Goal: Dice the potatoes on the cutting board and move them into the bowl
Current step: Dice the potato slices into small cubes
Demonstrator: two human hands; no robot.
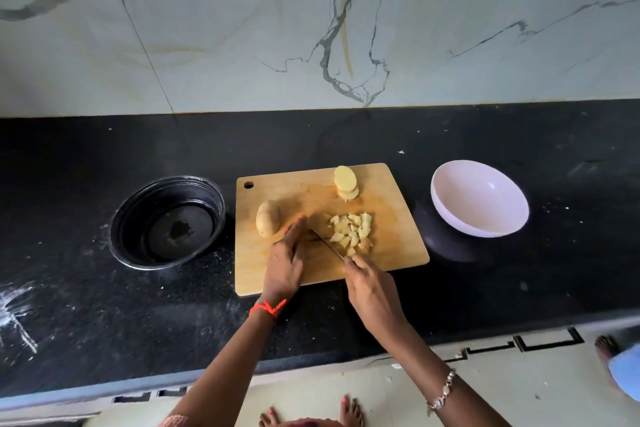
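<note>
Head view: right hand (372, 295) grips the knife (329, 246), its blade between the left hand (285, 263), fingers straight and together, and the diced potato (351, 234).

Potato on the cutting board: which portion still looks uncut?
The brown, skin-covered potato at the left, beside the left hand. The stack of slices at the back and the diced pile by the knife are cut.

The single head camera looks forward and steeply down, quite near, wide-angle: cutting board (398, 236) at centre on the counter (86, 305), wall (242, 45) at 12 o'clock, floor (536, 392) at 6 o'clock.
</note>
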